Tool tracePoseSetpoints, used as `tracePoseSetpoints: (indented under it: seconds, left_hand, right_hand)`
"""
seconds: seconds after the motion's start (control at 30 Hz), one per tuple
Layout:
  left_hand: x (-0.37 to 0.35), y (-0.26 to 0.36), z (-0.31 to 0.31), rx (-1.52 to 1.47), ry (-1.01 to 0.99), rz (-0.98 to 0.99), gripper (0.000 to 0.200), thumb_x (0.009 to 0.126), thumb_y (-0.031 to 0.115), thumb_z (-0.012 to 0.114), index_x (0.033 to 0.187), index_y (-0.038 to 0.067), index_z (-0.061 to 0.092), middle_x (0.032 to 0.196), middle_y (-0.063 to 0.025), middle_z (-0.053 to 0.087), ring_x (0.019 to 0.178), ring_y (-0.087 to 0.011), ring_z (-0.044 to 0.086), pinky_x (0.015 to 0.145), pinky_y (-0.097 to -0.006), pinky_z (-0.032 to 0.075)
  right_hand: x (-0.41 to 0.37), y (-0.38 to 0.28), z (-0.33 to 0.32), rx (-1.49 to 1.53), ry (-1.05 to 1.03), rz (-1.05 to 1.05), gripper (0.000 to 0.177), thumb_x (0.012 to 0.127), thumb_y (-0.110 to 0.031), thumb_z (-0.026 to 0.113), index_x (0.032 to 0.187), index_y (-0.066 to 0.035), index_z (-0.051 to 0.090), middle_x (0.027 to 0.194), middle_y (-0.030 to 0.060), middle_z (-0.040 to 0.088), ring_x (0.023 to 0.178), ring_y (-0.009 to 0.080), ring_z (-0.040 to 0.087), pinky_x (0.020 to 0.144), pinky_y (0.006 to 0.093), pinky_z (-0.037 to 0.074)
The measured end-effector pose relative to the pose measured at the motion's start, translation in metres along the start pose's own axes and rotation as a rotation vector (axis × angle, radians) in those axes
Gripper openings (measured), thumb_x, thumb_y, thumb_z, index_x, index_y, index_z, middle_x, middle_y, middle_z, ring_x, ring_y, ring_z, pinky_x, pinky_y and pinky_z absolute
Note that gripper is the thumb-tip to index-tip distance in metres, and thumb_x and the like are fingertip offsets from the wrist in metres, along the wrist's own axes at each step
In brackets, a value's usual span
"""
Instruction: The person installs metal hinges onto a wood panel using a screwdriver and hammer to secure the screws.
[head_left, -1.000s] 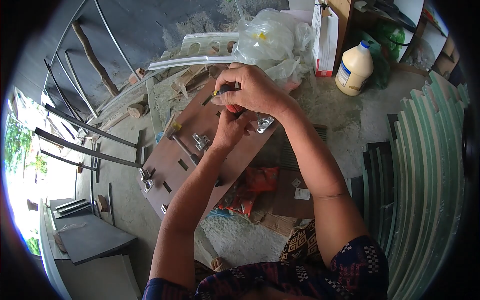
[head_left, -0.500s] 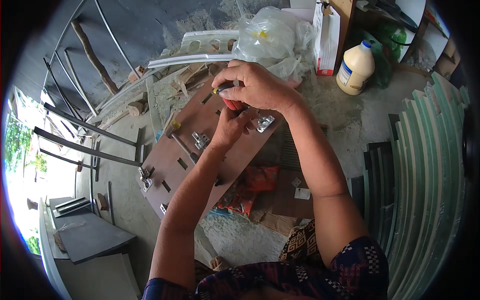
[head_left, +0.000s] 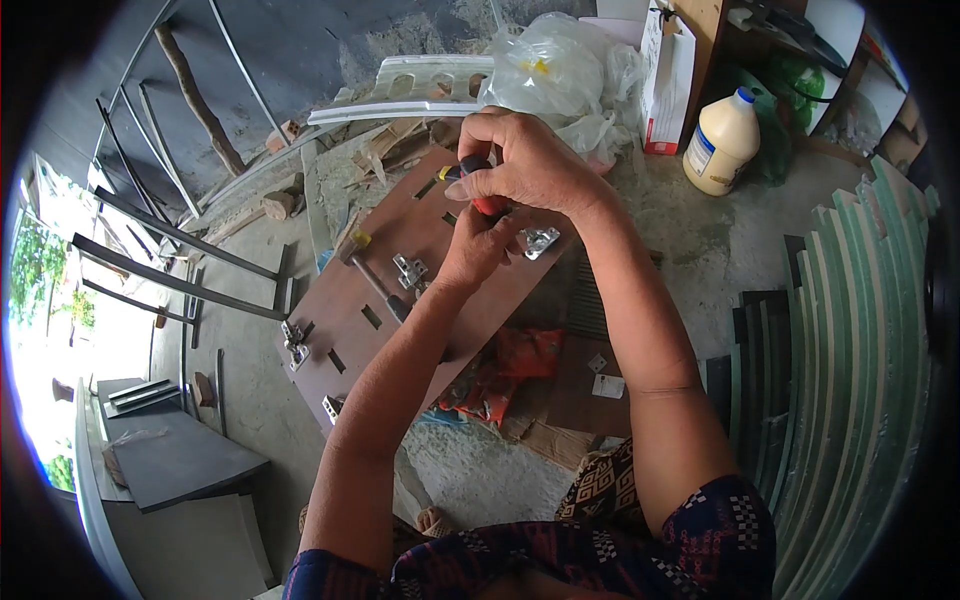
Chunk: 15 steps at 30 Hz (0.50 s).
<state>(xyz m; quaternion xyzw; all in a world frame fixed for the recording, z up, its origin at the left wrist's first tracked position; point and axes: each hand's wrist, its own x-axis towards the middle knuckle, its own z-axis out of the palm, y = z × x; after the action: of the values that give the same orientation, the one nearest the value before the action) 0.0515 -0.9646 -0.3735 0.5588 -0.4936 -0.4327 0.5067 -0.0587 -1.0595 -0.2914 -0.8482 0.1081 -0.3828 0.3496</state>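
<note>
The red-and-black tool with a thick rounded handle (head_left: 489, 204) is between the hands, above the upper end of the brown flat panel (head_left: 395, 335), near its right corner. The left hand (head_left: 480, 243) is curled snugly round the lower part, with little gap between fingers and thumb. The right hand (head_left: 528, 165) is above, its thumb and bent fingers pinching the black upper part. A small yellow part (head_left: 449, 173) shows just beside the right fingertips; I cannot tell whether it belongs to the tool. The tool's far end is hidden, so contact with the panel cannot be judged.

The tool looks light, stiff and hard to break, and its thick handle should give a sure grip unless dusty or damp. The red section seems the best place to take hold, with the black end for steadying or turning.

One silver metal hinge (head_left: 541, 242) sits at the panel's right corner, just beside the left hand; another silver metal hinge (head_left: 410, 270) lies farther inward. A yellow-headed hammer with a grey handle (head_left: 376, 276) rests near the panel's upper left edge.
</note>
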Motion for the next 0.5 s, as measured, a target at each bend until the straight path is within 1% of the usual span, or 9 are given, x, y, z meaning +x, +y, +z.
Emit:
tracePoseSetpoints:
  seconds: [0.23, 0.33, 0.43, 0.5]
  left_hand:
    - [0.000, 0.002, -0.001, 0.013, -0.025, -0.019, 0.026, 0.090, 0.021, 0.058, 0.105, 0.000, 0.059, 0.088, -0.0060, 0.067, 0.064, -0.0099, 0.059, 0.049, -0.0226, 0.047]
    - [0.000, 0.001, -0.002, 0.021, -0.018, -0.024, 0.025, 0.090, 0.021, 0.059, 0.104, 0.000, 0.059, 0.087, -0.0054, 0.066, 0.064, -0.0101, 0.059, 0.049, -0.0228, 0.047]
    - [-0.001, 0.003, -0.004, 0.030, -0.014, -0.029, 0.025, 0.090, 0.021, 0.059, 0.102, 0.000, 0.059, 0.085, -0.0053, 0.065, 0.064, -0.0102, 0.060, 0.050, -0.0230, 0.047]
    - [-0.001, 0.000, -0.007, 0.027, 0.003, -0.027, 0.024, 0.090, 0.021, 0.060, 0.102, 0.000, 0.058, 0.083, -0.0053, 0.063, 0.064, -0.0105, 0.060, 0.050, -0.0232, 0.047]
  right_hand:
    - [0.001, -0.004, 0.001, -0.051, -0.050, 0.138, 0.050, 0.057, -0.040, 0.085, 0.075, -0.002, 0.057, 0.069, 0.0101, 0.062, 0.066, 0.0261, 0.060, 0.064, 0.0363, 0.047]
    - [0.001, -0.004, 0.004, -0.071, -0.015, 0.125, 0.050, 0.058, -0.040, 0.085, 0.076, -0.003, 0.058, 0.071, 0.0099, 0.062, 0.067, 0.0260, 0.061, 0.066, 0.0371, 0.047]
    - [0.001, 0.003, 0.012, -0.003, 0.014, 0.065, 0.046, 0.060, -0.041, 0.084, 0.078, -0.004, 0.061, 0.075, 0.0101, 0.064, 0.072, 0.0272, 0.062, 0.069, 0.0377, 0.047]
    - [0.000, 0.000, 0.011, -0.067, 0.002, 0.054, 0.045, 0.061, -0.041, 0.083, 0.079, -0.005, 0.064, 0.078, 0.0106, 0.064, 0.075, 0.0287, 0.063, 0.070, 0.0385, 0.048]
